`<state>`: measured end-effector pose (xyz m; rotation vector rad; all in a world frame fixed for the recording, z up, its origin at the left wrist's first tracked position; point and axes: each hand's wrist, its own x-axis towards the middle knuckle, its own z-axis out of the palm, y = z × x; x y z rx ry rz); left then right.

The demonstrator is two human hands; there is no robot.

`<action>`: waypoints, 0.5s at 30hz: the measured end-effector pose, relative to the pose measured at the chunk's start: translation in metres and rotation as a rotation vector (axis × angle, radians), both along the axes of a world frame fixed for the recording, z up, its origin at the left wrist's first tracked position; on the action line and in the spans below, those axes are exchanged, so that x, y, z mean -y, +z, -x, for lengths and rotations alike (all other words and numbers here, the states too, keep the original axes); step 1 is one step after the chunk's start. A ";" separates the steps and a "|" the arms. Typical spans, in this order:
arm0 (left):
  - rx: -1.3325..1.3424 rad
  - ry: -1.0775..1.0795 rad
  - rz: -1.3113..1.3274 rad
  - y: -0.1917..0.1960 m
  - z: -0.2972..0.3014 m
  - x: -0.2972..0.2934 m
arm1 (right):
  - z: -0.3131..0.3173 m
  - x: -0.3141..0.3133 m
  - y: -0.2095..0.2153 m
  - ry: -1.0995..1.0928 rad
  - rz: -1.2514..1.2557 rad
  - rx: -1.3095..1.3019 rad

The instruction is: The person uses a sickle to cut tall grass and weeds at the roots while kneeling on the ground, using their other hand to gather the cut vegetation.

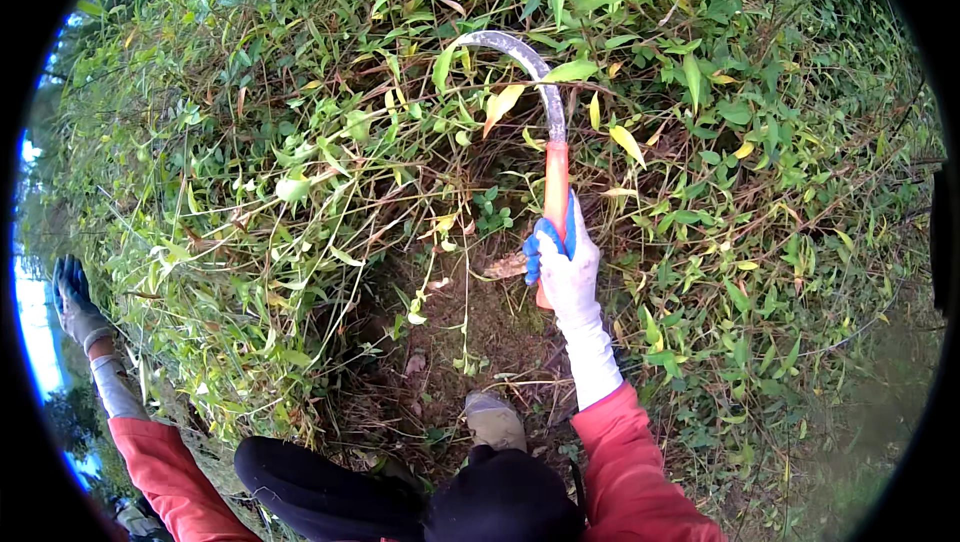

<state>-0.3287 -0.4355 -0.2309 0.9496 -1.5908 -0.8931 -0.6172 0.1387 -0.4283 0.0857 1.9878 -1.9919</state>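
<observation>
Cutting stroke in hand: right hand (566, 267), white-and-blue glove, fist wrapped tight round orange sickle handle (555, 187). Curved sickle blade (520, 57) hooked into leafy stems above handle, tip pointing left. Left hand (72, 297), dark glove, far left of sickle, fingers loosely spread, holding nothing visible. Next move likely needs firm pull toward body, blade kept off boot (495, 420) below handle. Tangled vines (300, 192) left of blade obstruct; bare soil (470, 332) under handle.

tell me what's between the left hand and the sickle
In the head view, a dense mass of green stems and leaves fills the stretch between the left hand and the sickle, held by the right hand.
</observation>
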 end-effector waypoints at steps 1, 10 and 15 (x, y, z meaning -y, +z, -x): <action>0.078 -0.059 0.098 0.012 0.043 -0.050 | 0.004 0.004 -0.012 0.074 -0.034 -0.042; 0.977 -0.708 0.936 -0.146 0.309 -0.329 | -0.035 -0.006 -0.007 0.322 -0.370 -0.268; 1.353 -0.802 0.336 -0.195 0.330 -0.322 | -0.027 -0.017 -0.004 0.315 -0.514 -0.385</action>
